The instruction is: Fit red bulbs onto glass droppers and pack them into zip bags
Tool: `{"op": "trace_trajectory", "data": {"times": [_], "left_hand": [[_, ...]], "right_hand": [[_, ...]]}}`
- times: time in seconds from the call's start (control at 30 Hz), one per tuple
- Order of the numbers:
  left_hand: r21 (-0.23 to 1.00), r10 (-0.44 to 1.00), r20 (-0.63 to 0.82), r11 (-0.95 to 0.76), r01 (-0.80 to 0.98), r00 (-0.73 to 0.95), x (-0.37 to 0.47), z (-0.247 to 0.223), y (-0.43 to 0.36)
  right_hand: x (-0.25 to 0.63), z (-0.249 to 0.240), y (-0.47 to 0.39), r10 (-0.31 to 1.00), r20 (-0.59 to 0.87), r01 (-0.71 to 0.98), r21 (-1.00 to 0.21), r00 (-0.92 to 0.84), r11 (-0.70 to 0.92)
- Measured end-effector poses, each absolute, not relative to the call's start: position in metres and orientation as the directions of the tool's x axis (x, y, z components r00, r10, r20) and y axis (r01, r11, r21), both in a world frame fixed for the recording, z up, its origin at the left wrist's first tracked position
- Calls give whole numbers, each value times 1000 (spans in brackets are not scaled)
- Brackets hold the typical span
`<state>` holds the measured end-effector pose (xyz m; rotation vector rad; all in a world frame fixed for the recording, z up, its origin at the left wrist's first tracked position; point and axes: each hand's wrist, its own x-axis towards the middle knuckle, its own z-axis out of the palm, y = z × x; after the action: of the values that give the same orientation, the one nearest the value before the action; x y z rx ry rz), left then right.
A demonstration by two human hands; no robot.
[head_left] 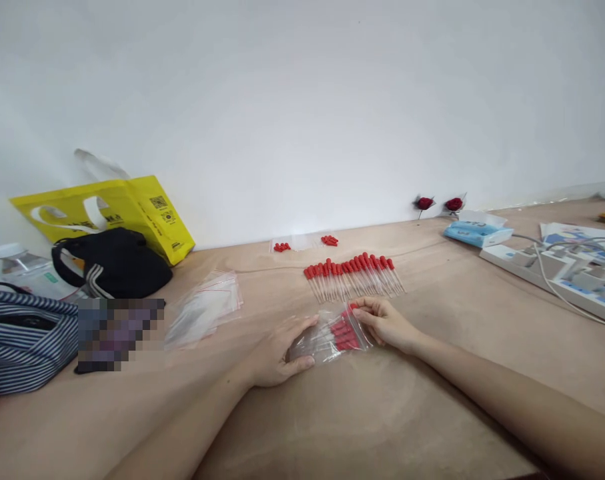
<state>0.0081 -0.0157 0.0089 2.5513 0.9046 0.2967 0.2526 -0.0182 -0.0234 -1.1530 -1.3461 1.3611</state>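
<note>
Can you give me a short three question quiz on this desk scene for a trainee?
1. True or false: both hands touch the clear bag of droppers.
2. Which lies just beyond that bag? A) the row of red-capped droppers B) the yellow bag C) the power strip
3. Fill in: the stack of empty clear bags lies to the ___ of the left hand.

Key: 1 true, the right hand grips the bag's opening end. 2 A. 3 left.
</note>
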Motion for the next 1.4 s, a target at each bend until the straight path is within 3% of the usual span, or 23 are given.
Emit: {"op": "trace_trajectory", "data": {"times": [0.13,0.33,0.43,0.57,0.8,0.93,1.07,1.23,1.4], "left_hand": [[439,648,54,-699,565,760,8,9,-16],[421,626,78,-726,543,776,8,7,-14],[414,615,102,-741,529,782,8,6,-13],[391,596,121,-763,514,793,9,7,-12],[243,623,283,-782,574,729,10,13,-20],[179,440,345,-898,402,829,19,18,-18],[183,296,139,-946,269,945,35,24,-14],[307,409,24,-872,383,912,30,21,-34],[269,692,81,-708,653,717,2,2,-55]], "right_hand": [[250,-23,-15,966,-87,77,-995,-244,-70],[237,-23,-10,987,-96,86,-993,-130,-86],[240,-22,-9,971,-60,6,-998,-229,-60],[253,-18,-8,941,-140,58,-990,-307,-128],[265,-21,-8,980,-123,22,-992,-157,-121],[264,-21,-9,985,-106,52,-994,-138,-100],[262,-20,-11,980,-61,89,-995,-188,-44],[261,-22,-11,987,-52,74,-996,-153,-41],[261,-24,-10,985,-52,98,-995,-165,-36]]}}
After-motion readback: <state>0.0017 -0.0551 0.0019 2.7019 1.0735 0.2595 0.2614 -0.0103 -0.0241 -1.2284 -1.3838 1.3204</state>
